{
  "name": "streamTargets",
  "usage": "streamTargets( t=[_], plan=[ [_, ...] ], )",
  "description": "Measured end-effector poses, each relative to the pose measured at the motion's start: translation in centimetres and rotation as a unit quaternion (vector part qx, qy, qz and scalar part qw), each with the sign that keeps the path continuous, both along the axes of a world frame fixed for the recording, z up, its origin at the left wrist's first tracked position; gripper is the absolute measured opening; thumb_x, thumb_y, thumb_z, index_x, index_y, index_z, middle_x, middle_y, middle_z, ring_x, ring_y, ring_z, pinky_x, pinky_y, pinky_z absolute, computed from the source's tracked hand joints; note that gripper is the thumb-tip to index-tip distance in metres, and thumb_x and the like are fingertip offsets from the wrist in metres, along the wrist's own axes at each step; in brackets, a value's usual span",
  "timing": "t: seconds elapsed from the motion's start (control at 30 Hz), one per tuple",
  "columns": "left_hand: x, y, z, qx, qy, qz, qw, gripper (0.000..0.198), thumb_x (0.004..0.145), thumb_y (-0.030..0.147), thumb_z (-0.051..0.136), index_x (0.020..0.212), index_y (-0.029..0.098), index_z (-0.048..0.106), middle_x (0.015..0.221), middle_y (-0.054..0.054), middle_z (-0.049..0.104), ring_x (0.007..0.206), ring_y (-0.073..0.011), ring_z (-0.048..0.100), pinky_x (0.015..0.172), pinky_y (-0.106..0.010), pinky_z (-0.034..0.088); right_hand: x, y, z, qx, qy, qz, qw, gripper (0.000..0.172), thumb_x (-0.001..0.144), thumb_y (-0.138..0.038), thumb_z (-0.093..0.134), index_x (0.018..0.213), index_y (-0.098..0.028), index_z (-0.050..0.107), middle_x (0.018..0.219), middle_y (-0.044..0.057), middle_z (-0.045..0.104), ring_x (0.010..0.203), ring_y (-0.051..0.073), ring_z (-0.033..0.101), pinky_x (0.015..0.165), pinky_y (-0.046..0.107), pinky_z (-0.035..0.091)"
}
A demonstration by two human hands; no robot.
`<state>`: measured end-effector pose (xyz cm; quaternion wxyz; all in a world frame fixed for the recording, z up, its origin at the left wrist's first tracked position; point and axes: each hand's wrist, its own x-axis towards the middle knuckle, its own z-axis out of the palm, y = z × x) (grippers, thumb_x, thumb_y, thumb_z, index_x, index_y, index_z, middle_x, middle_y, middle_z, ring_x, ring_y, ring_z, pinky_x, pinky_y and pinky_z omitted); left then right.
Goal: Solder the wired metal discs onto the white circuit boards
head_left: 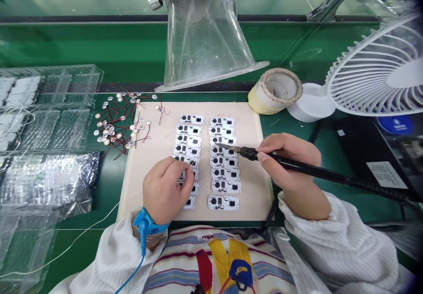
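Across the green worktop (109,184), a clear funnel hood (205,42) stands at the back and a white fan (380,73) at the right. A beige mat (148,153) lies in the middle, carrying two columns of small circuit boards (224,173). The right hand (287,157) is closed around a black soldering iron (313,170), whose tip rests on a board high in the right column. The left hand (167,188), with a blue wrist strap (148,224), curls its fingertips onto the left column; whether it pinches anything cannot be told. Wired metal discs (119,124) lie scattered just left of the mat.
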<state>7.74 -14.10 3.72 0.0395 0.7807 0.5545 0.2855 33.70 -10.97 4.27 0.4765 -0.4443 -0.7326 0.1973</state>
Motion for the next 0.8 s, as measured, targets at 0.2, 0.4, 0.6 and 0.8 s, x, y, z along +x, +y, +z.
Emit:
streamTargets(
  t=[0.2,0.4,0.6,0.8],
  plan=[
    [-0.2,-0.8,-0.2,-0.015,-0.003,0.001,1.000,0.010,0.083,0.018,0.060,0.074,0.018,0.062,0.066,-0.002,0.061,0.062,-0.0145,0.057,0.059,-0.027,0.046,-0.4,-0.5,-0.5,-0.045,0.022,0.004,0.999,0.010,0.076,-0.020,0.064,0.072,-0.026,0.058,0.063,0.000,0.061,0.052,0.018,0.057,0.046,0.033,0.044],
    [-0.2,-0.7,-0.2,-0.018,0.004,-0.006,1.000,0.010,0.083,0.018,0.059,0.074,0.018,0.063,0.066,-0.002,0.061,0.062,-0.0150,0.058,0.060,-0.027,0.046,-0.9,-0.2,-0.5,-0.053,0.011,0.011,0.998,0.012,0.077,-0.020,0.063,0.071,-0.027,0.056,0.061,-0.001,0.061,0.052,0.018,0.056,0.046,0.034,0.045],
    [-0.1,-0.7,-0.5,-0.016,0.008,-0.006,1.000,0.011,0.083,0.018,0.059,0.072,0.017,0.064,0.064,-0.003,0.060,0.061,-0.0158,0.057,0.059,-0.028,0.045,-1.0,-0.2,-0.6,-0.058,0.011,0.017,0.998,0.012,0.076,-0.018,0.063,0.070,-0.025,0.055,0.061,-0.002,0.060,0.052,0.016,0.057,0.047,0.031,0.045],
    [-0.1,-0.6,-0.6,-0.014,0.013,-0.002,1.000,0.012,0.083,0.019,0.059,0.072,0.017,0.063,0.064,-0.002,0.059,0.061,-0.0157,0.057,0.058,-0.028,0.045,-1.1,-0.1,-0.4,-0.052,0.003,0.018,0.998,0.013,0.077,-0.017,0.062,0.070,-0.026,0.055,0.061,-0.001,0.061,0.051,0.016,0.056,0.044,0.031,0.042]
  ],
)
